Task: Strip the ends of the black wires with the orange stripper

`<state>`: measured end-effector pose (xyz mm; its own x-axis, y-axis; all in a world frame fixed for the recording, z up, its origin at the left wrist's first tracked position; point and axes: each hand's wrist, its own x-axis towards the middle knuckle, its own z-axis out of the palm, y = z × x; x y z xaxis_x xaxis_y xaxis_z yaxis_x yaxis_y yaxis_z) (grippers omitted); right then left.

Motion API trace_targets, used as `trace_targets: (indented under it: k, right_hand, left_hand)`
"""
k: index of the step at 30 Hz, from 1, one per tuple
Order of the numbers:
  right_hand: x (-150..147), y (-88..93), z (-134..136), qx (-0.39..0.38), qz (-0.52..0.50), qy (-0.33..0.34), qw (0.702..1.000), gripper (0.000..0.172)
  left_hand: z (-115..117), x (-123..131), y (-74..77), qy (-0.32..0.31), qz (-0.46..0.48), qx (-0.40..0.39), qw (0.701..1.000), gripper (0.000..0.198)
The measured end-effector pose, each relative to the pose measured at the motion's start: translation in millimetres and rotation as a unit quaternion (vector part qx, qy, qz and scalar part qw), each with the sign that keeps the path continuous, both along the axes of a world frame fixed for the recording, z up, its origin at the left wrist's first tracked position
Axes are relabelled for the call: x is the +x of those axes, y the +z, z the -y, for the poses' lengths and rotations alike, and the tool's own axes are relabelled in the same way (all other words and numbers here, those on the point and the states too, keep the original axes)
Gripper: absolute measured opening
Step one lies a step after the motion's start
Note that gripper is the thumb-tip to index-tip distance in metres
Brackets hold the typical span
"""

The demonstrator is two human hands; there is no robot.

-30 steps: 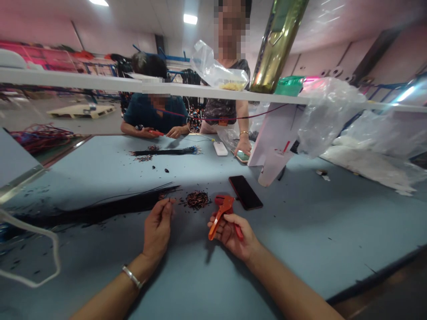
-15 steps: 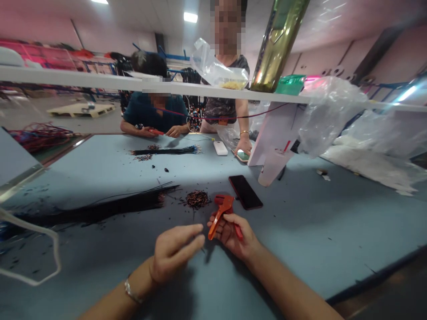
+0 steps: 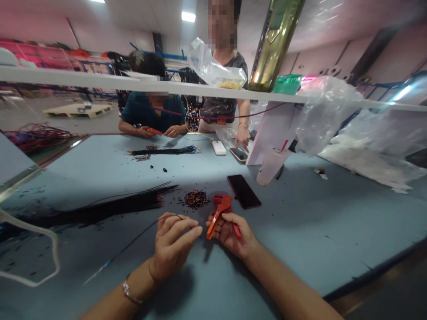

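My left hand [image 3: 175, 244] is above the table with its fingers bent together towards the thumb. A thin black wire [image 3: 133, 240] runs over its fingers and trails down to the left, ending in a blue and pale tip. My right hand [image 3: 233, 233] is closed around the handles of a red and orange wire stripper [image 3: 220, 211], whose head points away from me. The left fingertips are just left of the stripper's handle, apart from it. Beyond them lies a heap of short black and copper-coloured offcuts [image 3: 196, 199]. A bundle of black wires [image 3: 116, 206] stretches out to the left.
A dark phone [image 3: 244, 192] lies beyond the stripper, near a cup with a red straw [image 3: 271, 166]. A white shelf [image 3: 133, 82] crosses above the table. Two people are at the far side, one touching a phone [image 3: 238, 154]. Plastic bags [image 3: 376, 151] lie right.
The black wire now shows trailing left from my left hand, whose fingers have bent and risen slightly. My right hand and the stripper stay nearly still. The standing person's hand has lifted off the far phone's surface.
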<state>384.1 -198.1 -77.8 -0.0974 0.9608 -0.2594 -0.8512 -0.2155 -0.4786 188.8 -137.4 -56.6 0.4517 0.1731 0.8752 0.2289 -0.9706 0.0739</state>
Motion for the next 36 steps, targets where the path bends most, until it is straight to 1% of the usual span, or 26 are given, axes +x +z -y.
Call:
trace_targets:
  k: [2, 4, 7, 9, 11, 16, 20, 22, 25, 27, 30, 33, 36]
  right_hand:
    - [1, -0.4, 0, -0.001, -0.002, 0.0, 1.0, 0.019]
    - [1, -1.0, 0, 0.002, -0.003, 0.003, 1.0, 0.018]
    - [2, -2.0, 0, 0.006, -0.002, 0.004, 1.0, 0.018]
    - [2, -2.4, 0, 0.004, -0.003, 0.004, 1.0, 0.019]
    - [1, -2.4, 0, 0.002, -0.003, 0.002, 1.0, 0.02]
    - [1, -2.3, 0, -0.001, -0.005, 0.001, 1.0, 0.02]
    - [1, -2.5, -1, 0.011, -0.001, 0.004, 1.0, 0.021]
    - [1, -2.5, -1, 0.015, 0.001, 0.004, 1.0, 0.021]
    - [1, -2.4, -1, 0.02, 0.002, 0.006, 1.0, 0.02]
    - [1, -2.5, -1, 0.019, 0.0, 0.008, 1.0, 0.019]
    - [1, -3.0, -1, 0.016, -0.004, 0.007, 1.0, 0.018]
    - [1, -3.5, -2, 0.013, -0.005, 0.006, 1.0, 0.017]
    - [1, -3.5, -2, 0.013, -0.004, 0.005, 1.0, 0.016]
  left_hand:
    - [-2, 2, 2.1, 0.033, 0.016, -0.058, 0.998, 0.021]
    - [-3, 3, 3.6, 0.077, 0.02, -0.1, 0.992, 0.019]
    - [-6, 4, 2.8, 0.13, 0.018, -0.127, 0.983, 0.016]
    - [-9, 3, 0.7, 0.146, 0.012, -0.126, 0.981, 0.016]
    - [-11, 3, -2.2, 0.143, 0.007, -0.127, 0.982, 0.017]
    - [-12, 4, -7.7, 0.084, 0.036, -0.131, 0.987, 0.021]
    - [-7, 5, -6.3, 0.07, 0.016, -0.095, 0.993, 0.024]
    - [-6, 6, -4.7, 0.075, 0.006, -0.077, 0.994, 0.024]
    - [-7, 6, -2.8, 0.106, -0.004, -0.074, 0.992, 0.021]
    - [-9, 6, -2.2, 0.118, -0.017, -0.083, 0.989, 0.019]
    - [-12, 5, -1.8, 0.115, -0.034, -0.105, 0.987, 0.019]
    - [-12, 4, -1.1, 0.123, -0.037, -0.136, 0.982, 0.017]
    - [-11, 4, -0.5, 0.125, -0.038, -0.149, 0.98, 0.013]
